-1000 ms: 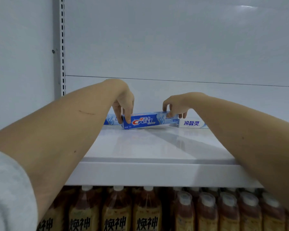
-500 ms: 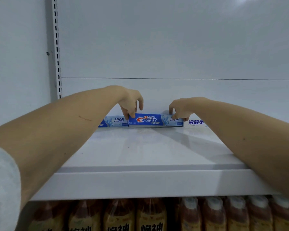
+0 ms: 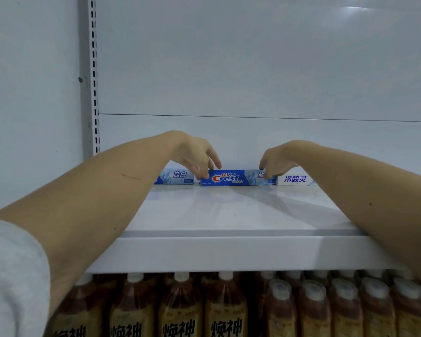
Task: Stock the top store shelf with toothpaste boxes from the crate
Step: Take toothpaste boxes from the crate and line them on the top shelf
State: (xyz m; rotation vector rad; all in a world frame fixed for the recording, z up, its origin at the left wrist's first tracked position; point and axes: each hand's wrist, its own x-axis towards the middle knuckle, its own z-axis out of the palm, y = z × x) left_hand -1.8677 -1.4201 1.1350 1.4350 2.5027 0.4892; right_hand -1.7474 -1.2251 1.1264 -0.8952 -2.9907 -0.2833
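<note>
A blue Crest toothpaste box point(image 3: 231, 178) lies lengthwise at the back of the white top shelf point(image 3: 219, 210), against the rear panel. My left hand point(image 3: 196, 158) hangs over its left end with fingers spread, and the lower fingertips touch that end. My right hand point(image 3: 274, 161) curls its fingertips over the box's right end. To the left lies another blue box point(image 3: 178, 177), partly hidden by my left forearm. A white toothpaste box point(image 3: 295, 179) lies to the right. The crate is out of view.
The shelf's front lip point(image 3: 219, 254) runs across the frame. Below it stand rows of brown tea bottles point(image 3: 225, 305) with white caps. A slotted upright rail point(image 3: 94, 76) rises at the left, and a white back panel point(image 3: 253, 69) closes the rear.
Both hands carried the Crest box from mid-shelf to the back and set it in line between the other two boxes. My left fingers have since loosened and spread.
</note>
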